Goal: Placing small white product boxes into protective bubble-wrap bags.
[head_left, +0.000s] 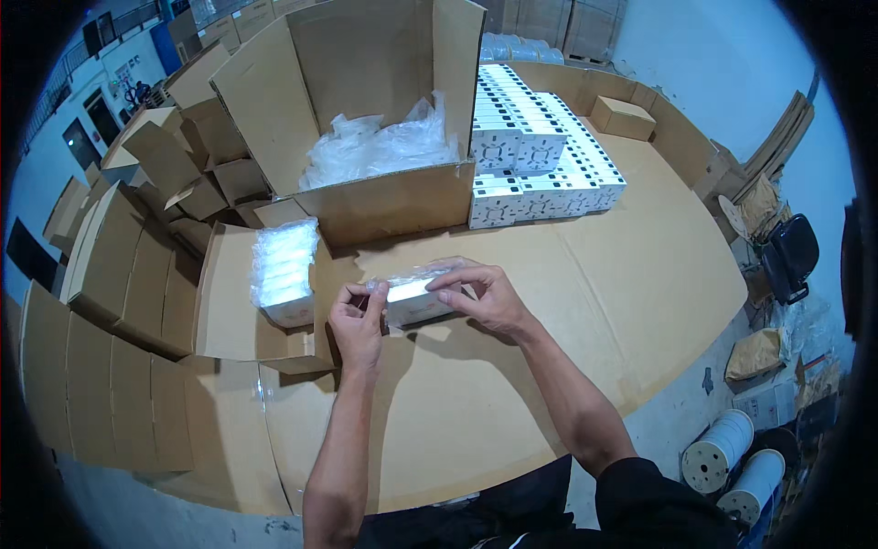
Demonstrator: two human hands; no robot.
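Above the cardboard-covered table, a small white box with clear plastic wrap on its top is held between my hands. My left hand pinches the wrap at the box's left end with thumb and forefinger. At the right end, my right hand grips the box and its plastic, fingers curled over the upper edge. Just left of my hands stands an open carton, holding several plastic-wrapped white boxes in a row. Behind it, a large open carton contains crumpled clear plastic bags.
Stacked white printed boxes stand at the back of the table. Flattened or folded cartons line the left side. A small closed carton sits at the far right. Cable spools and a black chair are on the floor to the right.
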